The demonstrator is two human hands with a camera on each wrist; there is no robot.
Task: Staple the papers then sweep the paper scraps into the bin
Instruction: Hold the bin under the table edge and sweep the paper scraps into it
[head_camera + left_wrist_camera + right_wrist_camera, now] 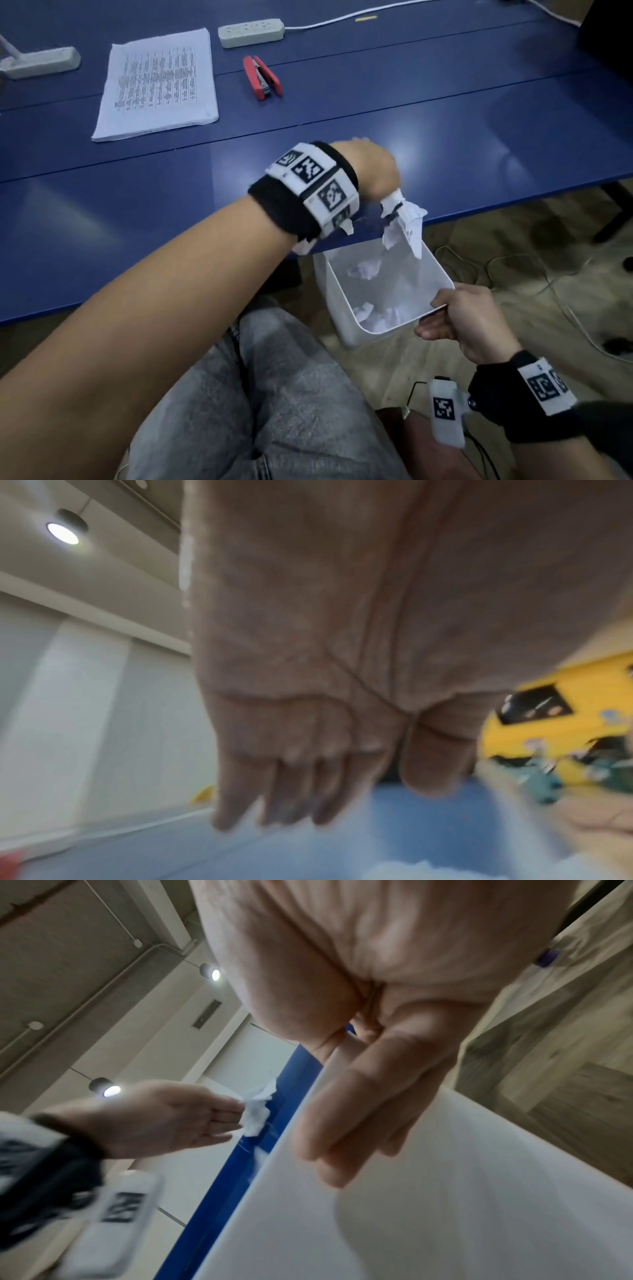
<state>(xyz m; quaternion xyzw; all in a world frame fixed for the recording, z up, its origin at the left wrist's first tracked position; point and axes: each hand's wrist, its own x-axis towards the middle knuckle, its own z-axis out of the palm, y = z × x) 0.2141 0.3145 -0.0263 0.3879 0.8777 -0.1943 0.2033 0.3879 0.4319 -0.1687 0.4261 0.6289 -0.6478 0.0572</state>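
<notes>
The left hand (pixel 371 171) sits at the near edge of the dark blue table (pixel 445 130), its straight fingers (pixel 222 1118) lying side by side and pressing against crumpled white paper scraps (pixel 404 219) that hang over that edge, directly above the white rectangular plastic bin (pixel 342 308). The right hand (pixel 469 322) holds the bin just below the table edge, tilted toward the person, with the thumb on the inside of the near rim and the fingers (pixel 346 1123) together flat against the outer wall. More crumpled scraps lie inside the bin. Farther back on the table lies the stack of printed white papers (pixel 157 85), and just to its right, apart from it, the red stapler (pixel 262 78). Two grey power strips (pixel 251 32) rest near the far edge, one on each side of the papers
</notes>
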